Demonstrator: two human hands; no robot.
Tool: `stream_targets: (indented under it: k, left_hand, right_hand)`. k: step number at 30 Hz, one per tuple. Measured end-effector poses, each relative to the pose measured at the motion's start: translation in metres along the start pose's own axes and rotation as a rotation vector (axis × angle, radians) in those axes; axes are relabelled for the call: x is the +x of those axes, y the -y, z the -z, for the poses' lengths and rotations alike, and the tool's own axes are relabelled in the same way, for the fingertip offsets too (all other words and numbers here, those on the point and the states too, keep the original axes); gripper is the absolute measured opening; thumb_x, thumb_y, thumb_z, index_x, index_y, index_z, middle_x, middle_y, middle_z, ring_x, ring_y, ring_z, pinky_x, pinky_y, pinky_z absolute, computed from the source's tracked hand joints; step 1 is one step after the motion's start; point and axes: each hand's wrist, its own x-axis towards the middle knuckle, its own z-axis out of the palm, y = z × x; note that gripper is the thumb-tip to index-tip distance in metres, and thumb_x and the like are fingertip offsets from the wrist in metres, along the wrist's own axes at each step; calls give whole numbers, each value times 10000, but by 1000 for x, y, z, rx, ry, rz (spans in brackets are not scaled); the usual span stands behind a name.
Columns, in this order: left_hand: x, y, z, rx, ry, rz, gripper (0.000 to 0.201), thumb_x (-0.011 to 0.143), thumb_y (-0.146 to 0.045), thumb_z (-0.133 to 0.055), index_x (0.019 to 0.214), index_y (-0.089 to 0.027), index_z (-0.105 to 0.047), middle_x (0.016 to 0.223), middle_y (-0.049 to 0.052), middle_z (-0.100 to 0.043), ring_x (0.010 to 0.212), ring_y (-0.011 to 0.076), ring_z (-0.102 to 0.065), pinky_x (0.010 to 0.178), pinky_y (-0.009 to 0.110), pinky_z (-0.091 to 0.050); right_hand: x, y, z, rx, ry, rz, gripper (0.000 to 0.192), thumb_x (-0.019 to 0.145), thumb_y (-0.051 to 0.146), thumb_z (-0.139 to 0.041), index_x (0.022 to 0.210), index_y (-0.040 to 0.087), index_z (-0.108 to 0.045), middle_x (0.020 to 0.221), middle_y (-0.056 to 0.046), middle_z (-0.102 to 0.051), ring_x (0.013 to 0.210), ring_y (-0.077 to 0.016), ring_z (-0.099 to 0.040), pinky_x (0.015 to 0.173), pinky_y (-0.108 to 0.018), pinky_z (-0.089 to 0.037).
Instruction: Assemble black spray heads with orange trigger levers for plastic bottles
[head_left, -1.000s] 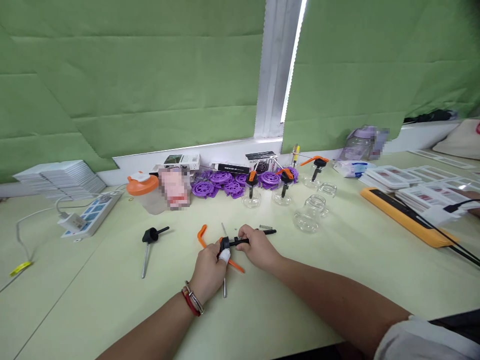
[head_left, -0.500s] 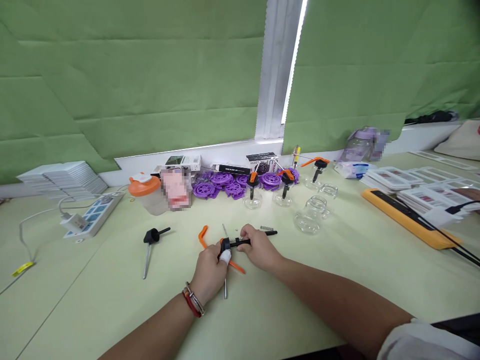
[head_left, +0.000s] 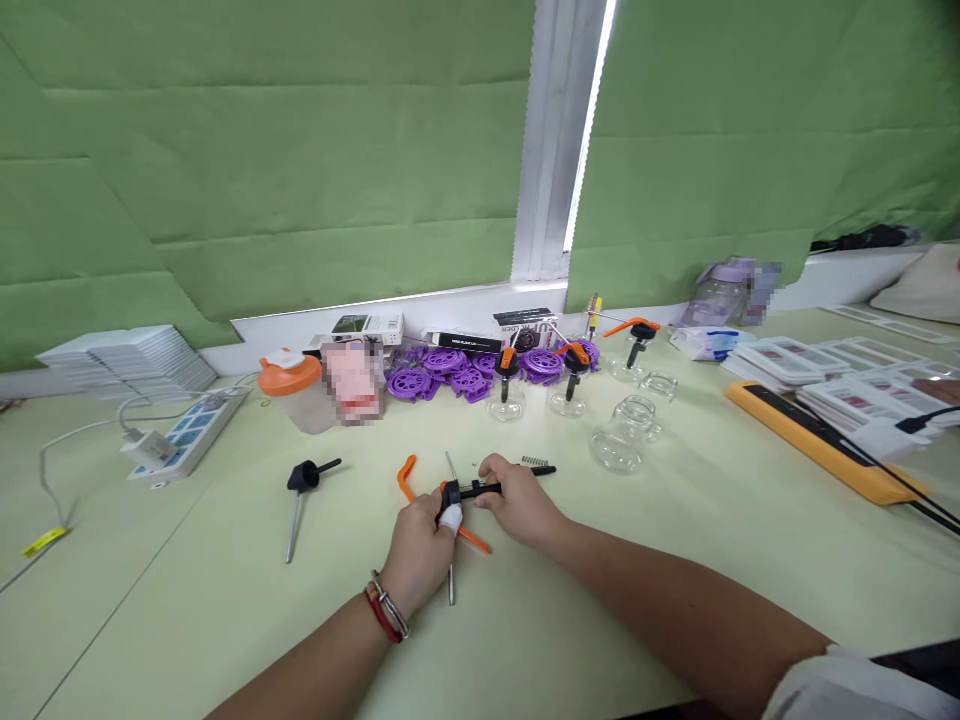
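Note:
My left hand (head_left: 421,545) is closed around the round black cap end of a black plastic part (head_left: 466,490) with a narrow stem. A white covering wraps one of its fingertips. My right hand (head_left: 519,500) pinches the stem's other end. Below and around the hands lie curved orange handles (head_left: 474,541) and thin metal rods (head_left: 451,585), partly hidden. Just beyond my right hand are a small coil spring (head_left: 535,461) and a black rod (head_left: 546,470). A similar black part with a metal rod (head_left: 303,477) lies apart on the left.
Glass jars (head_left: 616,450) stand at centre right. Behind are assembled black-and-orange tops on glass bases (head_left: 505,405), purple plastic discs (head_left: 410,383) and an orange-lidded container (head_left: 289,376). A white power strip (head_left: 187,440) lies left; an orange power strip (head_left: 817,440) and stacked white trays (head_left: 780,357) lie right.
The view has shifted very slightly. Both hands keep their hold on the black plastic part, with the right fingers slightly changed in position on the stem.

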Motion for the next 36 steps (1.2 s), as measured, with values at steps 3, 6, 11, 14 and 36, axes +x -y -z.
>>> stream_targets:
  k: [3,6,11,14,36]
  left_hand:
    - [0,0,0,12,12,18,213,804,-315,-426,754,-164,-568,661,23,-539,587,161,-454,554,277,-339]
    - [0,1,0,18,11,13,205,805,-303,-423,755,-166,-566,657,19,-528,590,159,-450,556,278,-333]
    - [0,0,1,14,17,23,206,805,-319,-423,735,-172,-551,629,9,-508,562,153,-432,536,274,-320]
    - [0,0,1,22,14,24,216,808,-326,-420,721,-170,-542,633,12,-507,568,152,-433,548,275,-331]
    - [-1,-2,2,17,1,15,216,795,-331,-419,704,-174,-535,637,12,-504,572,158,-436,541,275,-329]
  right_hand:
    - [0,1,0,-12,-6,-13,178,726,186,-598,861,215,-486,730,12,-540,682,-146,-495,608,-244,-346]
    - [0,0,-1,4,6,-14,186,727,182,-596,879,218,-497,745,9,-550,692,-147,-506,618,-246,-353]
    - [2,-3,-2,13,-2,-3,167,723,186,-598,853,213,-496,741,9,-553,694,-147,-508,616,-243,-355]
    - [2,-4,-3,17,20,9,144,733,186,-584,849,214,-504,709,18,-545,668,-141,-502,612,-243,-353]
    - [-3,1,-1,0,-15,16,191,738,185,-577,913,220,-509,729,17,-554,673,-146,-500,607,-244,-345]
